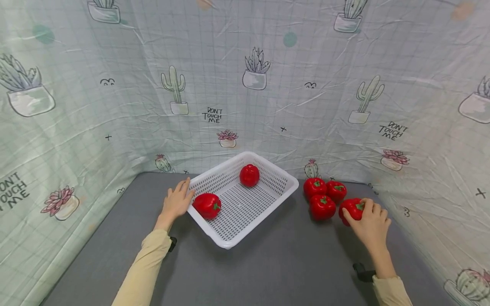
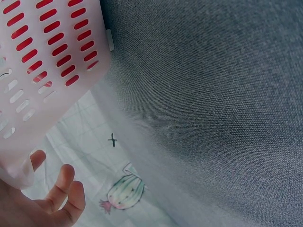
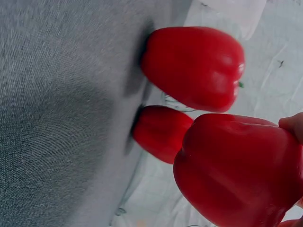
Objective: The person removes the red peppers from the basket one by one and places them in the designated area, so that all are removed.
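1. Head view: the right hand [image 1: 371,225] grips a red pepper [image 1: 350,205] between thumb and fingers, near three loose peppers [image 1: 322,208] on the grey table [image 1: 283,263]. The left hand [image 1: 177,202], fingers extended, touches the white basket [image 1: 227,244], in which two peppers [image 1: 206,205] lie.
2. Left wrist view: fingers relaxed and parted beside the basket's rim.
3. Right wrist view: gripped pepper foremost; two others beyond.
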Demonstrator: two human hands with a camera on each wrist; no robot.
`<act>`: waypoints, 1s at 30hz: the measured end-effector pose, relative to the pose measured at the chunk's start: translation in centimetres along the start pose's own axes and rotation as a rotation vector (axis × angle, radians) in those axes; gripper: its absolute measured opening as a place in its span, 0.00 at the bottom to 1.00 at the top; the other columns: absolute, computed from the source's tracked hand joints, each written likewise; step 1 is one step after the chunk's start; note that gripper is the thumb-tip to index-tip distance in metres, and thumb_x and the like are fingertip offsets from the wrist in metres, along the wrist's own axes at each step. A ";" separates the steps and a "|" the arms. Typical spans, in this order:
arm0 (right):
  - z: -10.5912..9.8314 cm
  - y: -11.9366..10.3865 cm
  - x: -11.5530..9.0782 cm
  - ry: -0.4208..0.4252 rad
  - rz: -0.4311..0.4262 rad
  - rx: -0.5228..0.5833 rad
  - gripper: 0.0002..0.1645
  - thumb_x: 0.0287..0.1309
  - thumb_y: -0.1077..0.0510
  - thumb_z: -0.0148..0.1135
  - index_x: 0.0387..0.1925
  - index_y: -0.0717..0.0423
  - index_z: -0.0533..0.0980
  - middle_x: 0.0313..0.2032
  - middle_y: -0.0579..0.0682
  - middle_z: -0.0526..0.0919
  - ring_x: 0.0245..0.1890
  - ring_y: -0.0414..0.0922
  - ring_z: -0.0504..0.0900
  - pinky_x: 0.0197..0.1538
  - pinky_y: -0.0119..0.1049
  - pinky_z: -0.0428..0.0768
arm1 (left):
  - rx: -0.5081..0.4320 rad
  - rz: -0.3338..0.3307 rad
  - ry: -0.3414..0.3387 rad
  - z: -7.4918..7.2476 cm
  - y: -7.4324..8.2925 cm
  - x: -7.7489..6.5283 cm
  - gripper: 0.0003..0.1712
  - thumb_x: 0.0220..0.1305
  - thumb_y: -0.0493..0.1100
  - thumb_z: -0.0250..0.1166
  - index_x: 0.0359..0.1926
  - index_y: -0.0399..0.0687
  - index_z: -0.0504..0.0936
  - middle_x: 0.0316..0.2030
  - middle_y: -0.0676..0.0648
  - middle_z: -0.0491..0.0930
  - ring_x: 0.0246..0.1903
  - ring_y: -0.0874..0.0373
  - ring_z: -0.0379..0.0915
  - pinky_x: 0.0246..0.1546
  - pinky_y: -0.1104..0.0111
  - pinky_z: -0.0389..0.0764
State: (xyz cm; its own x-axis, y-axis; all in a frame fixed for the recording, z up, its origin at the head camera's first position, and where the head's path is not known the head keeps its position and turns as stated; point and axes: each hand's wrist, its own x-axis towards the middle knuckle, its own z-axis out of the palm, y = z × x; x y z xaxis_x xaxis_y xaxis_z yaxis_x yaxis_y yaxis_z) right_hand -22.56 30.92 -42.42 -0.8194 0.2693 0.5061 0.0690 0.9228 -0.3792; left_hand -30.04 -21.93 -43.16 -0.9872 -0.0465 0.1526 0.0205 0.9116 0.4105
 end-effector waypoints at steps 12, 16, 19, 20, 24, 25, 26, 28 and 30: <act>1.7 1.4 1.4 -0.105 0.072 -0.045 0.34 0.52 0.42 0.54 0.47 0.66 0.59 0.42 0.72 0.64 0.42 0.69 0.60 0.37 0.62 0.57 | 0.001 0.003 -0.007 -0.1 0.2 0.0 0.33 0.66 0.54 0.40 0.68 0.46 0.48 0.65 0.38 0.52 0.58 0.32 0.51 0.53 0.37 0.55; 2.2 1.7 1.7 -0.145 0.082 -0.053 0.35 0.53 0.41 0.54 0.47 0.67 0.59 0.42 0.72 0.63 0.43 0.70 0.60 0.38 0.63 0.57 | -0.003 0.000 -0.005 -0.2 0.2 0.0 0.33 0.66 0.54 0.40 0.68 0.46 0.49 0.65 0.38 0.53 0.58 0.32 0.52 0.53 0.37 0.56; 2.7 2.0 1.9 -0.168 0.086 -0.063 0.35 0.53 0.41 0.54 0.46 0.67 0.59 0.41 0.72 0.63 0.43 0.70 0.60 0.38 0.63 0.57 | -0.006 0.000 -0.006 -0.1 0.3 -0.1 0.33 0.66 0.54 0.41 0.68 0.45 0.49 0.65 0.37 0.53 0.57 0.32 0.53 0.52 0.37 0.56; 2.9 2.1 2.0 -0.172 0.086 -0.064 0.35 0.53 0.41 0.54 0.46 0.67 0.59 0.41 0.72 0.63 0.43 0.70 0.60 0.38 0.63 0.57 | -0.006 0.000 -0.006 -0.1 0.3 -0.1 0.33 0.66 0.54 0.41 0.68 0.45 0.49 0.65 0.37 0.53 0.57 0.32 0.53 0.52 0.37 0.56; 3.7 2.5 2.3 -0.181 0.076 -0.066 0.36 0.53 0.40 0.53 0.46 0.68 0.58 0.41 0.72 0.63 0.42 0.70 0.60 0.38 0.63 0.57 | -0.009 0.002 -0.002 -0.1 0.3 -0.2 0.33 0.66 0.53 0.42 0.68 0.45 0.50 0.65 0.37 0.54 0.56 0.32 0.53 0.52 0.37 0.57; 3.8 2.5 2.5 -0.180 0.073 -0.068 0.36 0.53 0.40 0.53 0.47 0.68 0.58 0.41 0.72 0.63 0.42 0.71 0.60 0.38 0.63 0.57 | -0.008 0.002 -0.001 -0.1 0.3 -0.2 0.33 0.66 0.54 0.42 0.68 0.45 0.50 0.65 0.37 0.54 0.56 0.32 0.53 0.51 0.37 0.57; 4.0 2.6 2.6 -0.180 0.068 -0.067 0.36 0.53 0.40 0.53 0.47 0.68 0.58 0.41 0.73 0.63 0.42 0.71 0.60 0.38 0.64 0.57 | -0.008 0.002 0.001 0.0 0.3 -0.2 0.33 0.66 0.54 0.42 0.68 0.45 0.50 0.65 0.37 0.54 0.56 0.33 0.53 0.51 0.37 0.57; 4.3 2.6 2.8 -0.177 0.059 -0.068 0.37 0.53 0.40 0.54 0.46 0.69 0.58 0.40 0.73 0.63 0.41 0.71 0.60 0.37 0.64 0.57 | -0.005 0.002 0.002 0.0 0.2 -0.1 0.33 0.66 0.54 0.42 0.68 0.46 0.50 0.65 0.38 0.54 0.56 0.33 0.54 0.51 0.37 0.58; 4.6 2.7 3.0 -0.171 0.051 -0.071 0.37 0.53 0.40 0.54 0.45 0.69 0.58 0.39 0.73 0.63 0.40 0.72 0.60 0.37 0.64 0.56 | -0.002 0.000 0.001 -0.1 0.2 -0.1 0.33 0.66 0.54 0.41 0.68 0.46 0.50 0.65 0.38 0.54 0.55 0.33 0.54 0.51 0.37 0.58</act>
State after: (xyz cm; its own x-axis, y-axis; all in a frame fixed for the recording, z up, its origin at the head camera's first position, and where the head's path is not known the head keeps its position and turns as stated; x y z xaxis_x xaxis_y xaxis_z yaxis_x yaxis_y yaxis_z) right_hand -27.45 32.95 -45.55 -0.8982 0.2712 0.3461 0.1483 0.9279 -0.3422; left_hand -29.96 -21.78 -43.05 -0.9870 -0.0469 0.1539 0.0210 0.9108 0.4124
